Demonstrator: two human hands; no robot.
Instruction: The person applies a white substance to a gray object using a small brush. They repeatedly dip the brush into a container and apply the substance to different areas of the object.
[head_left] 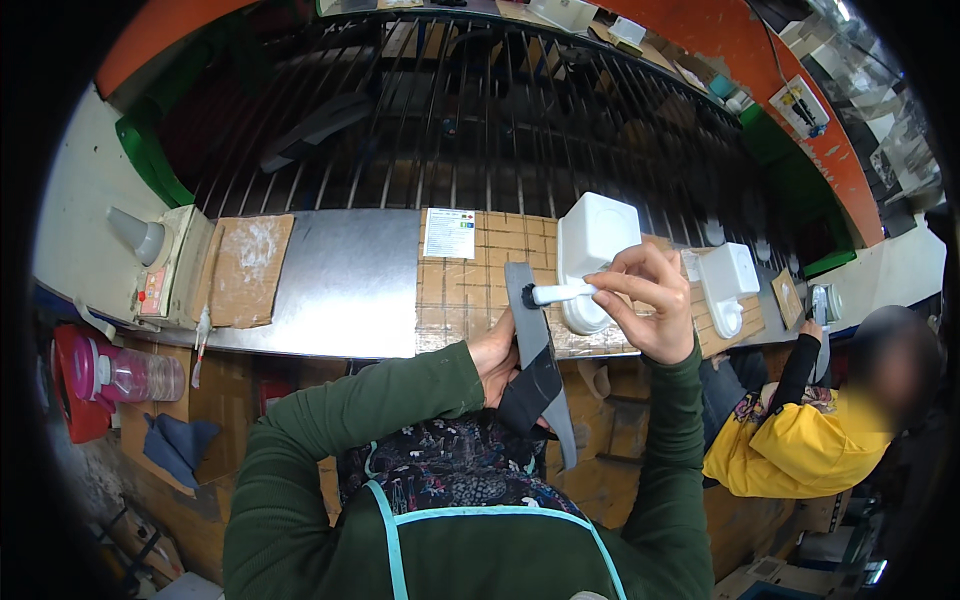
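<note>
My left hand (492, 358) is closed around a grey sandal sole (522, 322) with a wide black strap (531, 390), tilted on edge near the bench front. Part of that hand is hidden behind the sole. Pinched in the fingers of my right hand (648, 296) is a small brush with a white handle (562, 293). Its dark bristles (530, 296) touch the upper part of the sole. Just beyond my right hand stands a white plastic pot with a round cup (600, 228) on the cardboard-covered bench.
Behind the bench runs a roller conveyor (360, 180), carrying another grey sole (316, 132). Cardboard (485, 290) covers part of the metal bench (350, 285). A second white pot (728, 275) stands to the right, near a co-worker in yellow (800, 445). A pink-lidded bottle (140, 374) is at left.
</note>
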